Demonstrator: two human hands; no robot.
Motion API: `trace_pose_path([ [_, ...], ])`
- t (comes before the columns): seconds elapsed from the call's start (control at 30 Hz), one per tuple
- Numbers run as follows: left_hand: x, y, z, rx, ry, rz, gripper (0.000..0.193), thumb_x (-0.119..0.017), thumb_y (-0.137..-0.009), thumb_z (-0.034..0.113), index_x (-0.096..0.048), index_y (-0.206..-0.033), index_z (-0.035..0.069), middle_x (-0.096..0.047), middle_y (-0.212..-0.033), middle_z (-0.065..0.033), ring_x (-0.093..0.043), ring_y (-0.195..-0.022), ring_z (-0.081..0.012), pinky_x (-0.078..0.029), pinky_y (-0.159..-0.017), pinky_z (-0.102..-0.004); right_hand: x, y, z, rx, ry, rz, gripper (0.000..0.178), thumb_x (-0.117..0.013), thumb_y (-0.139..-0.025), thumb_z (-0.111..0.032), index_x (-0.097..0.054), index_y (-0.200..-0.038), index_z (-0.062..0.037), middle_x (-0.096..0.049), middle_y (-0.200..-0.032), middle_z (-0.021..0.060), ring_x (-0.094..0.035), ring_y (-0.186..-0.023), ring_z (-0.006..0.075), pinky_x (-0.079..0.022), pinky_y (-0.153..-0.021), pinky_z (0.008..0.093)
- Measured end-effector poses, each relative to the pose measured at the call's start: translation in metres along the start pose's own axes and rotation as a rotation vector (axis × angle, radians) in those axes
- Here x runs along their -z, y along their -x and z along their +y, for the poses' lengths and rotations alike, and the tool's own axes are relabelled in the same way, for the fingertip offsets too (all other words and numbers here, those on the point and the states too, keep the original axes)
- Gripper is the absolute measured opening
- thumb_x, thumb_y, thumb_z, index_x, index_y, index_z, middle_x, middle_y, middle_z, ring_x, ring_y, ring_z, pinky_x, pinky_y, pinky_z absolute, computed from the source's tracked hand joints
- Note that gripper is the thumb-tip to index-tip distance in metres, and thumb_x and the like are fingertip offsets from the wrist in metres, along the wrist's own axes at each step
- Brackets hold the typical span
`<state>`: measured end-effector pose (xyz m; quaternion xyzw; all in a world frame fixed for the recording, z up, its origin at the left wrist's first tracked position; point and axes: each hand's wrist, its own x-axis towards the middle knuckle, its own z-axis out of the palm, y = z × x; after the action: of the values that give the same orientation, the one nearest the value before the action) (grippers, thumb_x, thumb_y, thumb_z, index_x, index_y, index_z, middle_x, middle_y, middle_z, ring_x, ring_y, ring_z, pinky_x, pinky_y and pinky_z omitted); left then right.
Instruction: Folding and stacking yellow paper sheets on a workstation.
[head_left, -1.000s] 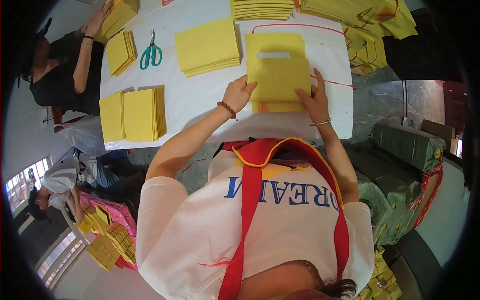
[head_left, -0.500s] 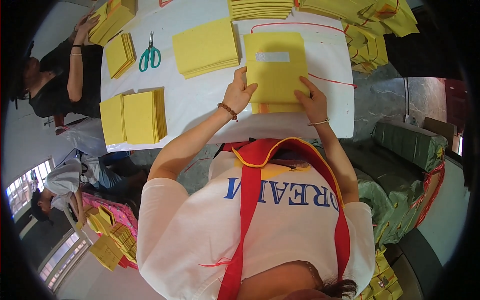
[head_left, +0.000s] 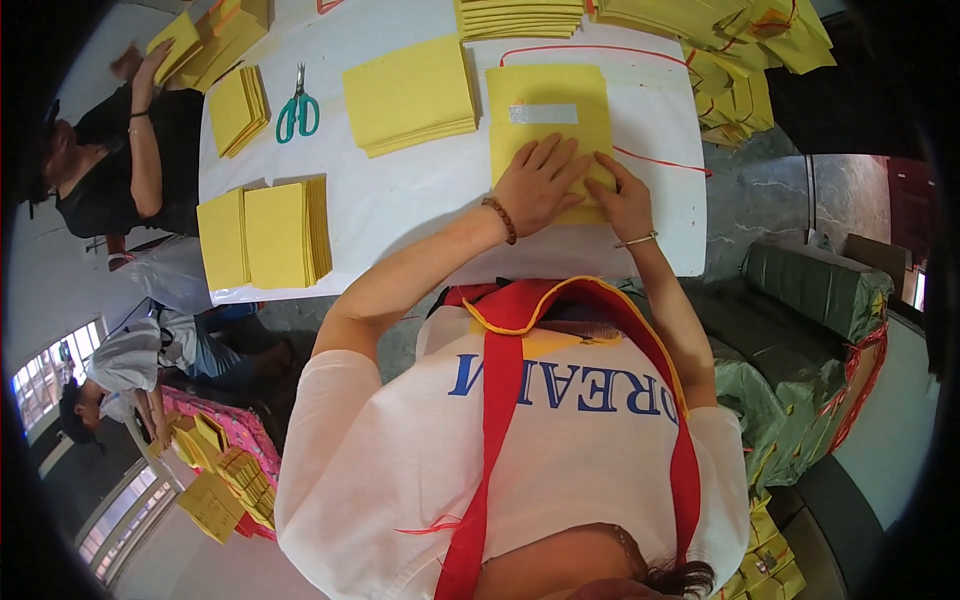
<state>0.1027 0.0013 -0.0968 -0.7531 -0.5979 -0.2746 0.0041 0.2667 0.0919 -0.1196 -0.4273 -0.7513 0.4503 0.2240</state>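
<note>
In front of me on the white-covered table lies a yellow paper bundle (head_left: 550,88) with a pale rectangular strip on its face. My left hand (head_left: 543,185) is spread flat on the bundle's lower half, fingers stretched out. At its right edge, my right hand (head_left: 626,200) grips the side with the thumb on top; some fingertips are hidden. A red string (head_left: 600,48) runs behind the bundle and comes out again at its right. To the left sits a stack of yellow paper (head_left: 410,95), and farther left lie scissors with teal handles (head_left: 298,118).
More yellow stacks stand on the table's left (head_left: 285,235) and far side (head_left: 520,18). Tied yellow bundles (head_left: 735,95) pile up at the right. One co-worker (head_left: 130,170) handles yellow paper at far left; another person (head_left: 150,350) bends lower left. Green wrapped bales (head_left: 815,290) stand right.
My left hand has moved from the bundle's left edge onto its face and flattened there. My right hand stays at the right edge. The co-worker at far left has lifted a yellow piece.
</note>
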Motion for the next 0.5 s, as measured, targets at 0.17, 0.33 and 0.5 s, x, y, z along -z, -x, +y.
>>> trace_pose_path([
  [0.17, -0.016, 0.01, -0.004, 0.054, -0.091, -0.139, 0.051, -0.052, -0.085, 0.037, -0.043, -0.129, 0.011, -0.039, -0.134, -0.0146, -0.032, -0.125, -0.0326, -0.025, -0.103, -0.0455, 0.0, 0.01, -0.017, -0.032, 0.084, -0.024, 0.047, -0.064, -0.077, -0.024, -0.054, -0.121, -0.0098, -0.056, -0.116, 0.0154, -0.058, -0.099, 0.0248, -0.045, -0.08, 0.0333],
  [0.33, -0.017, 0.01, -0.004, 0.07, -0.066, -0.148, 0.053, -0.054, -0.083, 0.037, -0.043, -0.129, 0.011, -0.037, -0.135, -0.0142, -0.031, -0.126, -0.0326, -0.024, -0.103, -0.0458, -0.011, 0.042, -0.024, 0.418, 0.8, 0.207, 0.054, -0.055, -0.084, -0.036, -0.044, -0.129, -0.01, -0.035, -0.139, 0.0125, -0.039, -0.124, 0.0277, -0.027, -0.097, 0.0555],
  [0.5, -0.003, 0.013, -0.01, 0.05, 0.16, -0.075, 0.057, -0.059, -0.079, 0.034, -0.043, -0.128, 0.01, -0.038, -0.134, -0.0139, -0.034, -0.123, -0.0328, -0.026, -0.101, -0.0453, -0.017, 0.051, -0.008, 0.391, 0.796, -0.036, 0.064, -0.05, -0.085, -0.044, -0.037, -0.133, -0.0046, -0.032, -0.141, 0.0117, -0.028, -0.131, 0.027, -0.013, -0.098, 0.0643],
])
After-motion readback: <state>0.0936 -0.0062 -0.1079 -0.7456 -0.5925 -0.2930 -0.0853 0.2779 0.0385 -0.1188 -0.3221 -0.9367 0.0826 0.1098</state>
